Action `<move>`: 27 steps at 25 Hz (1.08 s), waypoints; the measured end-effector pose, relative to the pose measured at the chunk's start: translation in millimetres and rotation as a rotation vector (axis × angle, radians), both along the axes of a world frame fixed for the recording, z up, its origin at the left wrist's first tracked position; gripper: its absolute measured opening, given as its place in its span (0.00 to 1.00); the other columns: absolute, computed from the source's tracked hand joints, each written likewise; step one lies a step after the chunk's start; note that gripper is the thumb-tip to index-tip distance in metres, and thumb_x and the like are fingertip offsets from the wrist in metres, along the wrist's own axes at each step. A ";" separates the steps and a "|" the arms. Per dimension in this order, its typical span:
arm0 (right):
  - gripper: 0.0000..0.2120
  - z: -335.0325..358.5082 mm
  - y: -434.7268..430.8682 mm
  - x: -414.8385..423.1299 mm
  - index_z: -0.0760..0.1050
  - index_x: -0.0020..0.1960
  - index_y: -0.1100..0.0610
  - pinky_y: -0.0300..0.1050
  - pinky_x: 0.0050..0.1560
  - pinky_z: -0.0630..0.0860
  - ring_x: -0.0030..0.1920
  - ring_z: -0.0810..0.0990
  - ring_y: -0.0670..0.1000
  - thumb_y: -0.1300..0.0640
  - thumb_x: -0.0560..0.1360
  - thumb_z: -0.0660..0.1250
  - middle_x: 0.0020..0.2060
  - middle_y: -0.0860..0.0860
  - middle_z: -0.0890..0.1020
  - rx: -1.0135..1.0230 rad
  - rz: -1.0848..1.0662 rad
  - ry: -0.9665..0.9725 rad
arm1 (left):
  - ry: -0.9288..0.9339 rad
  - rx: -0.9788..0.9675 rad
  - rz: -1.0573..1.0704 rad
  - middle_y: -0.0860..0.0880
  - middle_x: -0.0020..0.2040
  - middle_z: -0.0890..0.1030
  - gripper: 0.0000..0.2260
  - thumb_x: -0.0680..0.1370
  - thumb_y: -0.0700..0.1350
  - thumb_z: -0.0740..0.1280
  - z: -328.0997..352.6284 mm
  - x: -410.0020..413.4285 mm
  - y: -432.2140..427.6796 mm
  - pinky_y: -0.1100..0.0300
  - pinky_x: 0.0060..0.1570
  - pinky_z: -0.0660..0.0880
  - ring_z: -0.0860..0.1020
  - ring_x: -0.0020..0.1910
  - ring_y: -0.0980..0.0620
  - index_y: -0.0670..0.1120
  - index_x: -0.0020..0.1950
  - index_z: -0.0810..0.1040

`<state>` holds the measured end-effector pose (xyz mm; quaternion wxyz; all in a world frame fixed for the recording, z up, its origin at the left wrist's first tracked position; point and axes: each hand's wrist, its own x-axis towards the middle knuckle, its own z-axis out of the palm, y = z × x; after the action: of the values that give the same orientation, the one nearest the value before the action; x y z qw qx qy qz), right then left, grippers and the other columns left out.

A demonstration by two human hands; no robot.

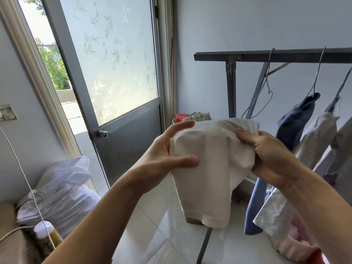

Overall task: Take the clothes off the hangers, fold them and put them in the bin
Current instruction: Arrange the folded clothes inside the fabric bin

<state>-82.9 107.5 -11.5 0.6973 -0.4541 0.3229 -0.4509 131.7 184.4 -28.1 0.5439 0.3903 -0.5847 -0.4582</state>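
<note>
A white garment hangs folded in front of me at chest height. My left hand holds its left edge, thumb across the front and fingers behind the cloth. My right hand grips the upper right corner, fingers curled into the fabric. On the dark rail an empty wire hanger hangs. To its right a navy garment and a grey shirt stay on hangers. A container holding red and beige items stands on the floor behind the white garment.
A grey door with frosted glass stands ajar at the left. White plastic bags lie on the floor at lower left beside a bottle. A cord hangs at the left. More clothes hang low at right over the tiled floor.
</note>
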 end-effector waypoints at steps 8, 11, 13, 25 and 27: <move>0.11 7.5 -5.4 -6.0 0.80 0.52 0.64 0.42 0.34 0.82 0.34 0.84 0.51 0.57 0.79 0.63 0.38 0.56 0.85 -0.010 0.019 0.167 | -0.792 -0.345 0.289 0.55 0.56 0.81 0.16 0.76 0.44 0.68 7.6 16.2 -6.4 0.59 0.53 0.77 0.79 0.56 0.57 0.50 0.64 0.76; 0.17 8.8 -7.5 -3.7 0.79 0.55 0.66 0.42 0.34 0.82 0.35 0.83 0.52 0.52 0.77 0.64 0.40 0.57 0.84 -0.015 0.015 0.182 | -0.772 -0.408 0.376 0.59 0.44 0.83 0.07 0.77 0.41 0.69 13.2 18.1 -6.7 0.64 0.42 0.75 0.80 0.44 0.60 0.53 0.50 0.83; 0.24 10.6 -7.8 -4.8 0.80 0.57 0.64 0.44 0.41 0.83 0.41 0.85 0.53 0.45 0.73 0.65 0.45 0.58 0.85 -0.027 0.077 0.160 | -0.652 -0.402 0.400 0.61 0.37 0.80 0.10 0.76 0.41 0.71 16.3 20.4 -6.5 0.70 0.37 0.71 0.78 0.37 0.62 0.58 0.42 0.81; 0.06 -3.2 1.2 13.1 0.77 0.43 0.59 0.38 0.25 0.77 0.26 0.79 0.46 0.56 0.70 0.68 0.28 0.51 0.82 -0.116 -0.070 0.037 | 0.426 0.306 0.274 0.43 0.43 0.86 0.17 0.77 0.54 0.63 -19.3 23.7 0.7 0.57 0.34 0.82 0.84 0.38 0.49 0.42 0.54 0.80; 0.06 -12.6 1.8 15.8 0.77 0.43 0.59 0.39 0.24 0.76 0.25 0.79 0.46 0.56 0.70 0.70 0.29 0.52 0.81 -0.112 -0.126 0.106 | 0.458 0.365 0.243 0.41 0.52 0.84 0.22 0.75 0.56 0.65 -28.9 26.7 -0.7 0.52 0.42 0.83 0.84 0.46 0.46 0.42 0.61 0.79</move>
<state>-67.0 109.2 -24.1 0.6231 -0.4942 0.3618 -0.4864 158.4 183.7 -57.0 0.6330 0.4353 -0.3041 -0.5633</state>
